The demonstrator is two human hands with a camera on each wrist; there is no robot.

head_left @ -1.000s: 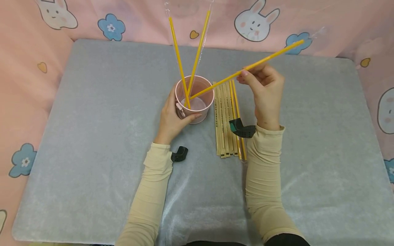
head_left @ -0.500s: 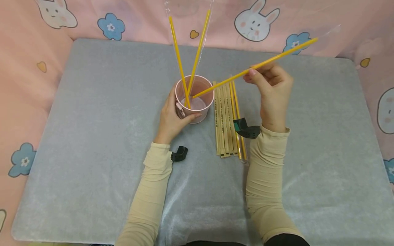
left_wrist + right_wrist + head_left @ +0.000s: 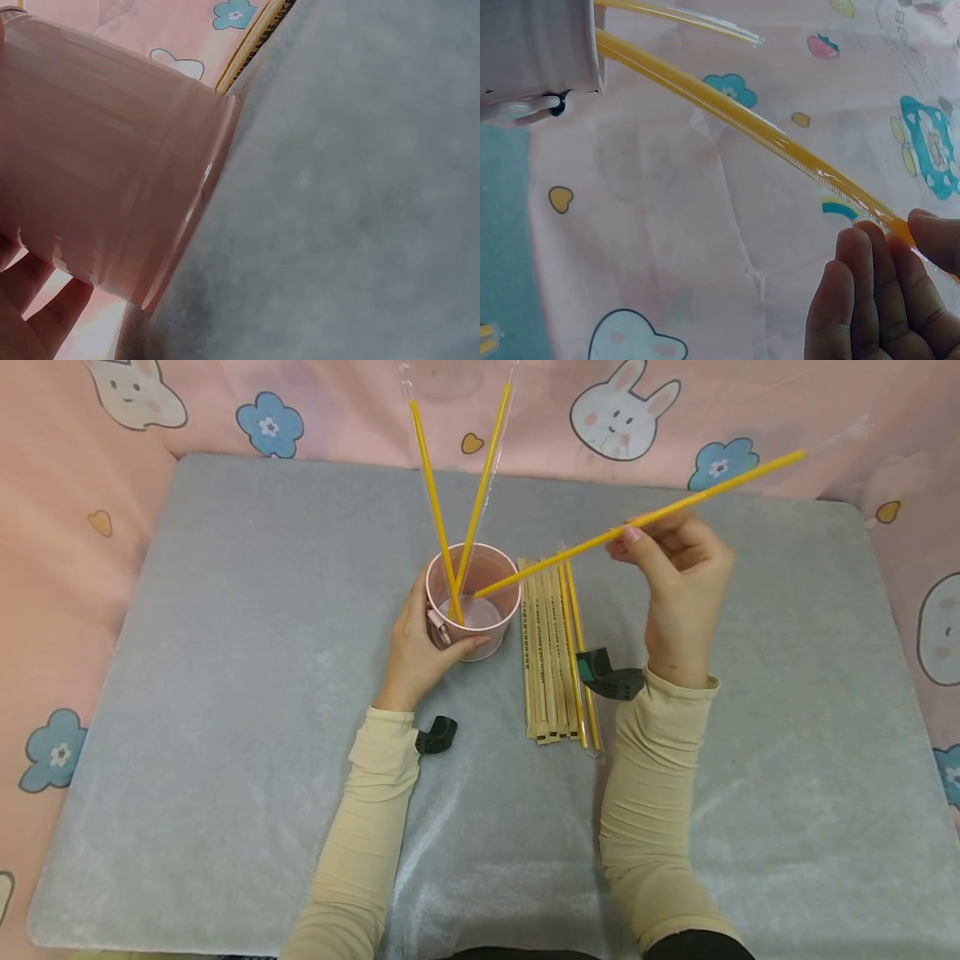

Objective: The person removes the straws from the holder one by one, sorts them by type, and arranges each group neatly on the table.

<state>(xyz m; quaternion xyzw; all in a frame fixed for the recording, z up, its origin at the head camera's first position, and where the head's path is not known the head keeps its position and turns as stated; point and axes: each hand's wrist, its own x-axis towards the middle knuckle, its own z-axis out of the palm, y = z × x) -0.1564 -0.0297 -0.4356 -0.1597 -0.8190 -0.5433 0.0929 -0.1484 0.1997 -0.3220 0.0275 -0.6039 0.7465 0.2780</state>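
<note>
My left hand [image 3: 412, 652] grips a pink cup [image 3: 501, 564] from its left side, the thumb across its near wall. In the left wrist view, the cup [image 3: 97, 150] fills much of the left part. Two yellow straws in clear wrappers, one of them the left straw [image 3: 425, 468], lean inside the cup and cross near its bottom. My right hand [image 3: 686, 577] pinches another wrapped yellow straw [image 3: 727, 485] between thumb and fingers. This straw slants down to the left, its lower end inside the cup's mouth. The right wrist view shows the held straw [image 3: 720, 109] coming out past the rim.
Right of the cup lies a row of paper-wrapped sticks [image 3: 543, 652] with printed text. Two more yellow straws [image 3: 576, 610] lie along the row's right side. A grey cloth [image 3: 247, 693] covers the table, and a pink patterned curtain [image 3: 360, 410] hangs behind it.
My right hand has moved rightward with the held straw, drawing its lower end slightly toward the cup's right rim. The left hand and cup have stayed in place.
</note>
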